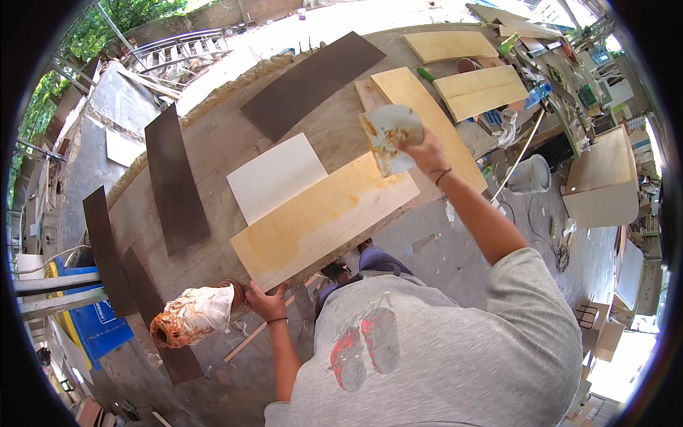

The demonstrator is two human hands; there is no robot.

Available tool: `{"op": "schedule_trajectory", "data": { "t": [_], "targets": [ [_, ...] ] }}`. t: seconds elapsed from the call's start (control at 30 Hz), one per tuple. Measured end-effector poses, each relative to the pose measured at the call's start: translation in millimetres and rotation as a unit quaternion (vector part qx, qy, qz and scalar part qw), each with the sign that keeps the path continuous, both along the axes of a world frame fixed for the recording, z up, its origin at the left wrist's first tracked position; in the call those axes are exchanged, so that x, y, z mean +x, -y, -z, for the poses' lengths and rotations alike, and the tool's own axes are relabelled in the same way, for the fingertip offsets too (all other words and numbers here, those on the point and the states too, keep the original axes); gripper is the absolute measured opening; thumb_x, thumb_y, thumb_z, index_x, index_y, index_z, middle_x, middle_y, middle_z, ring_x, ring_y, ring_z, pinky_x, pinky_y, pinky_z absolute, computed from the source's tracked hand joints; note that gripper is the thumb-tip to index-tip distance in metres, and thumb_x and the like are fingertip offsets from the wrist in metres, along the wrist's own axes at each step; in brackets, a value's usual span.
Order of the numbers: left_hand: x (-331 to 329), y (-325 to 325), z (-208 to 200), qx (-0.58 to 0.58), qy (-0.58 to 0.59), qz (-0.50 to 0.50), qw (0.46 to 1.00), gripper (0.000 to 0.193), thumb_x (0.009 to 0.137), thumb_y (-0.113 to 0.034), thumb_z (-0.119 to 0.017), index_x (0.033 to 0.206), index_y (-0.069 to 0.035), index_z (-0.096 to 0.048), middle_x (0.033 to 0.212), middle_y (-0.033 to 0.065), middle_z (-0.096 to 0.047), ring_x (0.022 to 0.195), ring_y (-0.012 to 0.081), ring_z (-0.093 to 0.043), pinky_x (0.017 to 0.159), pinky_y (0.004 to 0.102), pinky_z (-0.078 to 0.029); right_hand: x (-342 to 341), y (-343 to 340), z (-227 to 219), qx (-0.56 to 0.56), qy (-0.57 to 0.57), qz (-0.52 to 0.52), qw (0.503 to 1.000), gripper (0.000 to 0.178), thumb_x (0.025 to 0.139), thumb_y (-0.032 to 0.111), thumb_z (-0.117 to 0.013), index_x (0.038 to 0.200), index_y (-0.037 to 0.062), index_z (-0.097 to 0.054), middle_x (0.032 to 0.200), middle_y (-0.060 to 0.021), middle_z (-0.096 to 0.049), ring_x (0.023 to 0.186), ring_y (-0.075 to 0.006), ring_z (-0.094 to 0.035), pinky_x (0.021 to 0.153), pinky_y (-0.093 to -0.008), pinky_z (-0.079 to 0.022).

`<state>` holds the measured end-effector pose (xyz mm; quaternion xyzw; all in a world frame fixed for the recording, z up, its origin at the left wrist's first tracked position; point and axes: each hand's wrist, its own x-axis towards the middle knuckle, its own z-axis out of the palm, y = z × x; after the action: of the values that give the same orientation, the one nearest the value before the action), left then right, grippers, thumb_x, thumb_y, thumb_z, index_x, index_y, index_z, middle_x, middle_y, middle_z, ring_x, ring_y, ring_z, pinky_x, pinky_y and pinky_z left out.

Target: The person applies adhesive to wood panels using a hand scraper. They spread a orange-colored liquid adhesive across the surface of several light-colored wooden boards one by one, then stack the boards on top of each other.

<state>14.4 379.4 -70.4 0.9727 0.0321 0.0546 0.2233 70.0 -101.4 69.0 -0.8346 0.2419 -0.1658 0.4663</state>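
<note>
My right hand grips a thin pale spreader sheet smeared with yellow-brown paste. It is raised over the far right end of a light wooden board, whose top carries yellowish wet-looking smears. At that board's near left corner, my left hand is closed on the edge. Just left of it lies a can-like container, tipped on its side, wrapped in whitish plastic and crusted orange-brown around its mouth. A white panel lies against the far side of the light board, partly beneath it.
Dark brown boards lie on the worktable to the left and far side. Pale boards are at the far right. A blue bin stands lower left; a whitish bucket and a wooden cabinet are on the right.
</note>
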Motion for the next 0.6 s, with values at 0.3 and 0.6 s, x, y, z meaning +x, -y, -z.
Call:
{"op": "schedule_trajectory", "data": {
  "t": [0.3, 0.6],
  "targets": [
    [-1.3, 2.0, 1.3, -0.012, 0.018, -0.004, 1.0, 0.102, 0.049, -0.078, -0.065, 0.113, 0.0, -0.05, 0.091, 0.0174, -0.055, 0.09, 0.0358, -0.051, 0.083, 0.048, -0.036, -116.4, -11.9, 68.8, -0.092, -0.125, 0.16, 0.975, 0.052, 0.073, 0.021, -0.075, 0.113, -0.0027, -0.051, 0.099, -0.0122, -0.063, 0.082, -0.0191, -0.062, 0.07, -0.0313, -0.051],
    [-2.8, -0.4, 9.3, 0.003, 0.046, -0.012, 0.999, 0.101, 0.05, -0.078, -0.065, 0.114, -0.001, -0.05, 0.091, 0.0166, -0.055, 0.089, 0.0352, -0.05, 0.082, 0.0478, -0.035, -77.2, -19.8, -42.8, -0.036, 0.008, -0.186, 0.982, 0.057, 0.074, 0.011, -0.073, 0.124, 0.002, -0.048, 0.109, -0.0102, -0.059, 0.09, -0.019, -0.061, 0.077, -0.028, -0.049]
  ]
}}
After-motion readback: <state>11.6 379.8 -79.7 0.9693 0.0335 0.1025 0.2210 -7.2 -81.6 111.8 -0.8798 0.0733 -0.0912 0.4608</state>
